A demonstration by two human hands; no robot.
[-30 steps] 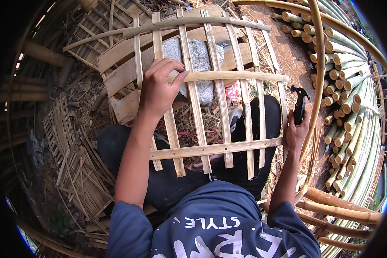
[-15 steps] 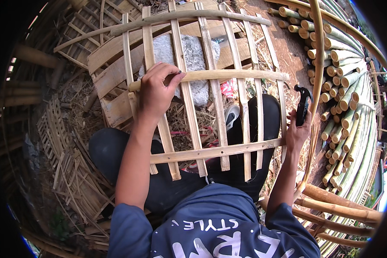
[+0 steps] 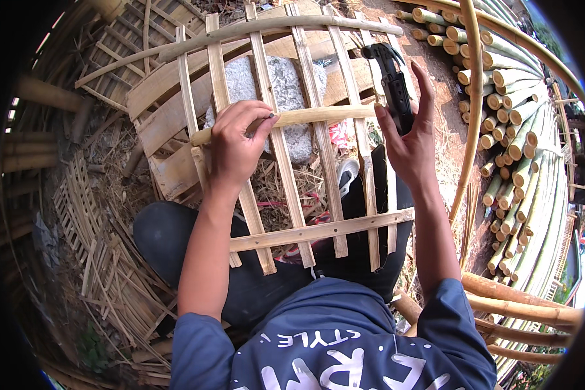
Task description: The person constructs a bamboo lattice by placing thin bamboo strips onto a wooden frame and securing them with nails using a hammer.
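Note:
A bamboo lattice frame [image 3: 305,232] of upright slats and three cross strips lies over my legs. My left hand [image 3: 237,140] pinches a small dark nail [image 3: 271,116] between thumb and forefinger, at the middle cross strip [image 3: 325,115] where it crosses a slat. Its other fingers curl over the strip. My right hand [image 3: 413,153] holds a black hammer [image 3: 394,81] over the right part of the frame, head pointing away and to the left. The thumb and a finger of that hand stand apart, with the hammer resting between them; the rest of its grip is hidden.
Behind the lattice sits a grey stone block [image 3: 299,140] on curved wooden boards [image 3: 175,117]. A stack of cut bamboo poles [image 3: 513,130] fills the right side, with a bent pole [image 3: 476,97] before it. Split bamboo pieces [image 3: 120,286] are heaped at left.
My right hand has swung the hammer up and left, from beside the frame to over its right part. My left hand keeps its pinch, and the lattice has shifted slightly.

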